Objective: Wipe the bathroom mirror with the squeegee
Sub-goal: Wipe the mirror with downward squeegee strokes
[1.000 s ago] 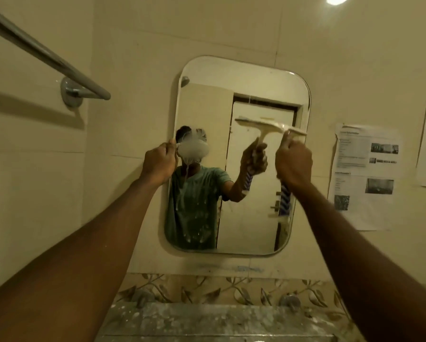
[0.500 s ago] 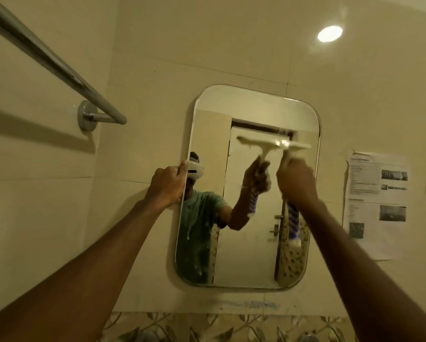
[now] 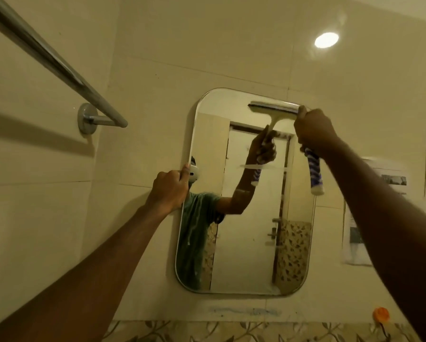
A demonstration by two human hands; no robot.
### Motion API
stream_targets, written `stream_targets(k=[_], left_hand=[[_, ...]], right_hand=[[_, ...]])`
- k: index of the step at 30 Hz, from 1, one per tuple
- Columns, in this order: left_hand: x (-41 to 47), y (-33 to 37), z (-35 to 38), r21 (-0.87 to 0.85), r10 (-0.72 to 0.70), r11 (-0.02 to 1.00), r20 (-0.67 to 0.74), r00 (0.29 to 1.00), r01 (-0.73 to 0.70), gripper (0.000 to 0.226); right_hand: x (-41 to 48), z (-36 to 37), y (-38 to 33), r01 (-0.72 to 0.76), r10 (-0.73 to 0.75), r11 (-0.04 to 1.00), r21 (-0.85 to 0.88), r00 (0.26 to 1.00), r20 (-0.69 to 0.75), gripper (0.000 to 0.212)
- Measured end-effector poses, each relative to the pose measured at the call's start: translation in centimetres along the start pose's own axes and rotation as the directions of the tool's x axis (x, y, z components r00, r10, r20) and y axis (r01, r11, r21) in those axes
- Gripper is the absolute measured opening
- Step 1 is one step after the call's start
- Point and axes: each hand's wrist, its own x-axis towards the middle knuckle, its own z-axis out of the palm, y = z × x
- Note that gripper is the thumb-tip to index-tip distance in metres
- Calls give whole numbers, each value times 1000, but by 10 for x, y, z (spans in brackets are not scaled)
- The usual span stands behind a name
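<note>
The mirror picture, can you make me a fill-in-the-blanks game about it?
1. The right hand holds the ____ by its striped handle.
2. The squeegee blade sits near the ____ edge of the mirror.
3. The left hand grips the mirror's ____ edge.
4. The metal towel bar is on the ____ wall.

Missing words: squeegee, top, left, left

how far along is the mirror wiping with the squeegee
Done: the rounded rectangular wall mirror looks mostly clear, though drip streaks show on its lower left. In hand: the right hand grips the white squeegee with the blue-and-white handle, its blade at the mirror's top right edge, while the left hand steadies the left rim. Left: the pull down that strip and clearing a horizontal smear mid-glass.
</note>
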Motion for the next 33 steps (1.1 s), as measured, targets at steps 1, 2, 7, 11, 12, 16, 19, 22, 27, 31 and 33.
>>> stream_targets(k=[1, 2, 7, 11, 12, 16, 19, 22, 27, 31, 33], left_hand=[[0, -1, 1, 1, 7, 1000, -11, 1000, -7, 65], [0, -1, 1, -3, 10, 1000, -17, 1000, -10, 66], [-2, 3, -1, -13, -11, 1000, -7, 1000, 11, 67], [-1, 5, 0, -25, -35, 999, 6, 999, 35, 65], [-2, 4, 1, -31, -35, 999, 6, 999, 35, 64], [-4, 1, 3, -30, -35, 999, -17, 999, 35, 65], [-4, 1, 8, 31, -45, 998, -56, 997, 47, 67], [-5, 1, 11, 50, -52, 997, -84, 995, 56, 65], [-7, 2, 11, 29, -49, 998, -110, 993, 52, 62], [-10, 2, 11, -11, -86, 996, -111, 990, 85, 57], [-12, 2, 11, 2, -95, 995, -102, 990, 96, 54]], right_hand=[[-13, 6, 9, 28, -28, 999, -24, 999, 16, 39], [-28, 14, 22, 38, -37, 999, -25, 998, 42, 41], [-105, 45, 69, -60, 58, 998, 8, 987, 149, 55], [-76, 25, 50, -33, 31, 999, 10, 991, 132, 46], [-61, 16, 40, -16, 14, 1000, 21, 995, 94, 46], [-28, 9, 24, 19, -21, 999, 42, 999, 35, 37], [-61, 32, 52, -12, 7, 998, 57, 996, 88, 42], [-121, 62, 87, -55, 48, 997, 60, 993, 107, 51], [-160, 66, 100, -138, 129, 990, 29, 971, 200, 52], [-106, 36, 67, -75, 59, 992, 98, 986, 159, 41], [-86, 31, 57, -33, 21, 993, 110, 994, 104, 42]])
